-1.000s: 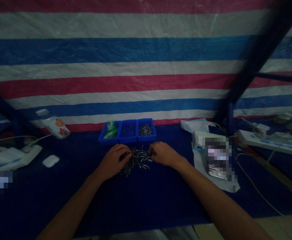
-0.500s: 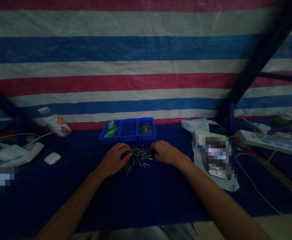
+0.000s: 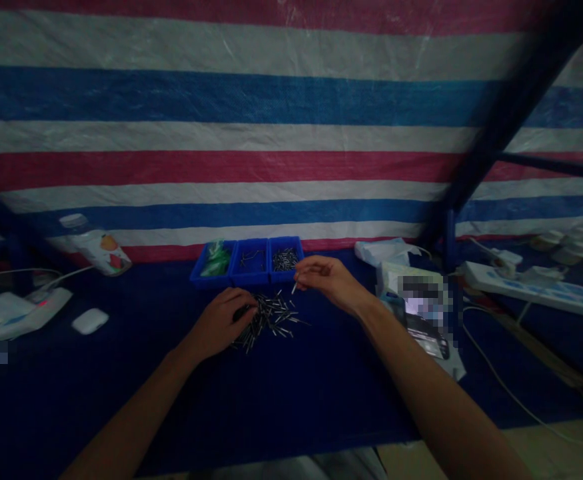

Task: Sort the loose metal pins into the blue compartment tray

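Observation:
My right hand [image 3: 324,280] pinches a thin metal pin [image 3: 294,288], held slanting downward near the front of the right-hand blue bin [image 3: 302,252]. That bin contains many small metal pieces. Below lies a loose pile of thin dark and silver pins [image 3: 274,317] on the dark blue table. My left hand [image 3: 225,321] rests at the pile's left side, its fingers curled towards the thumb; what they hold, if anything, is hidden. The middle bin [image 3: 249,275] has a few thin bent pieces in it. In the left bin [image 3: 200,270] sits a green plastic bag [image 3: 216,259].
A bottle [image 3: 96,247], a white case [image 3: 90,321] and a power strip [image 3: 31,313] are at the left. To the right are a soft pack [image 3: 411,280], a silvery packet [image 3: 428,335] and another power strip [image 3: 536,287] with cables. A striped sheet [image 3: 271,133] hangs behind.
My right hand has risen from the pile's right edge towards the right bin, a pin now showing in its fingertips. My left hand stays at the pile. The view has shifted slightly.

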A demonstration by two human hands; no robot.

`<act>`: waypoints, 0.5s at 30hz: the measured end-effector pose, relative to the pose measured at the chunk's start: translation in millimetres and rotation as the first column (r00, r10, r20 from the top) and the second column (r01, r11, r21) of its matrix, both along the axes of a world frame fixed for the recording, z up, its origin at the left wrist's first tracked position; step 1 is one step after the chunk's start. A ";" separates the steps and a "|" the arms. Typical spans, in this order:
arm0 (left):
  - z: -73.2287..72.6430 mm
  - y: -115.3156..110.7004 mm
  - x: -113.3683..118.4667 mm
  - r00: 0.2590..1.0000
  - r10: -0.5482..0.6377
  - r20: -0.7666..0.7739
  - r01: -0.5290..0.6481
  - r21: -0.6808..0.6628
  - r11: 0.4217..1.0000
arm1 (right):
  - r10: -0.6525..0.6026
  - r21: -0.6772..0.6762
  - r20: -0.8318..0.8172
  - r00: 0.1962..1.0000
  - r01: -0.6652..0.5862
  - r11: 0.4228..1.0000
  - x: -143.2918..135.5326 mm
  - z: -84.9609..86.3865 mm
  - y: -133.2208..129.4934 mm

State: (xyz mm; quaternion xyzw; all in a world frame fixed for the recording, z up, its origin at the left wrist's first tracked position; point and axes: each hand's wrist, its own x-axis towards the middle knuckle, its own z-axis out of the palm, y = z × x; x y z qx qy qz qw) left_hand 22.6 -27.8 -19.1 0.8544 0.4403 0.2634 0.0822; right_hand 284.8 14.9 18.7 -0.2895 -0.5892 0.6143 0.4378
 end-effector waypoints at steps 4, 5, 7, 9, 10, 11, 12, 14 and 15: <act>-0.3 0.4 -0.1 1.000 -0.004 -0.005 0.004 -0.003 1.000 | -0.093 -0.162 -0.167 0.982 0.066 0.985 -3.6 -0.3 -1.0; -0.3 0.5 -0.2 1.000 -0.003 -0.007 0.003 -0.005 1.000 | -0.111 -0.201 -0.197 0.974 0.071 0.977 -4.8 -0.1 -1.6; -0.5 0.6 -0.6 1.000 -0.003 -0.013 0.003 -0.009 1.000 | -0.135 -0.262 -0.232 0.963 0.072 0.962 -7.3 -0.1 -2.5; -0.9 0.8 -0.7 1.000 -0.006 -0.016 0.006 -0.013 1.000 | -0.153 -0.304 -0.209 0.966 0.084 0.949 -9.7 -2.7 -1.8; -1.1 0.9 -0.7 1.000 -0.007 -0.016 0.007 -0.013 1.000 | -0.166 -0.318 -0.177 0.970 0.103 0.943 -10.8 -5.4 -0.7; -1.3 1.0 -0.7 1.000 -0.008 -0.015 0.007 -0.013 1.000 | -0.179 -0.326 -0.136 0.974 0.127 0.937 -11.8 -8.8 0.7; -1.4 1.0 -0.6 1.000 -0.009 -0.014 0.009 -0.014 1.000 | -0.190 -0.332 -0.087 0.978 0.151 0.931 -12.7 -12.7 2.4; -1.3 0.9 -0.3 1.000 -0.015 -0.011 0.015 -0.013 1.000 | -0.198 -0.332 0.012 0.980 0.190 0.924 -14.5 -20.7 5.5; -1.2 0.7 -0.2 1.000 -0.017 -0.009 0.017 -0.014 1.000 | -0.195 -0.328 0.054 0.979 0.201 0.923 -15.5 -24.1 6.7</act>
